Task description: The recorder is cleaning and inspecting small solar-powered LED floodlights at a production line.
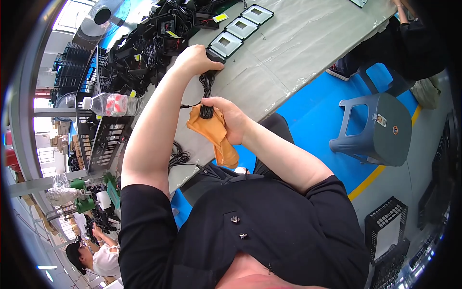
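My left hand (195,60) is closed on a small black housing (215,56) at the near end of a row of square units. From beneath that hand a bundled black cable (207,85) runs toward me. Its lower loops lie in my right hand (232,118), whose fingers are wrapped round them together with an orange cloth (209,126). The cloth hangs past the table's edge. Beyond my left hand, flat units with silver faces and black frames (226,44) lie in line on the table; the nearest one touches or nearly touches the housing, I cannot tell which.
Black devices with tangled cables (149,50) are heaped on the left of the grey table (269,65). A clear bottle (113,104) and a loose cable coil (179,156) are beside my left arm. A grey stool (380,127) stands at right; a co-worker (404,45) is at far right.
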A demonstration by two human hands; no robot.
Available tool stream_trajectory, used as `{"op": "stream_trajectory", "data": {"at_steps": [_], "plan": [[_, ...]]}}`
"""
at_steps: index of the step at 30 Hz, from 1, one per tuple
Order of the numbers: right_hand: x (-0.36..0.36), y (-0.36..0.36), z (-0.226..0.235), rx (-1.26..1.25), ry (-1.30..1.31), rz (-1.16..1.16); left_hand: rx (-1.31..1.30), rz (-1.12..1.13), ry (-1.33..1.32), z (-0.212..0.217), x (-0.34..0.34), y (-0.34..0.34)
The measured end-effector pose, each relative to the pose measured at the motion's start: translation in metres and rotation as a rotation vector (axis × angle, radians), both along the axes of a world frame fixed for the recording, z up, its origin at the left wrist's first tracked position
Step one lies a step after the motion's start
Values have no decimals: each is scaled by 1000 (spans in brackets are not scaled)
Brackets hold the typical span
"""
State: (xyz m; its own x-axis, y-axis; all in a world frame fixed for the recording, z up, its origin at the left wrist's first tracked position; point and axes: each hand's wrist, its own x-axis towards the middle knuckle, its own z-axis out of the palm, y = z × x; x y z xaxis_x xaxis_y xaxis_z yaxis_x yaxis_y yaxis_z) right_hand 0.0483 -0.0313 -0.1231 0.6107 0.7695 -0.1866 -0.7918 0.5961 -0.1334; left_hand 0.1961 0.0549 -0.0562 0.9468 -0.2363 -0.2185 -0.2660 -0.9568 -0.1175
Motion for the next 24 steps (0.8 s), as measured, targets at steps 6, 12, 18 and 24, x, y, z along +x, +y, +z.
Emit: {"op": "stream_trajectory", "data": {"at_steps": [6, 12, 18, 24], "plan": [[-3, 3, -2, 12, 17, 0, -107, 2, -97, -12, -8, -4], [-20, -6, 7, -37, 5, 105, -155, 68, 146, 0, -35, 25], [-29, 5, 5, -87, 10, 140, -238, 33, 105, -5, -49, 35], [-31, 6, 4, -94, 10, 117, -277, -57, -75, -20, -59, 38]]}}
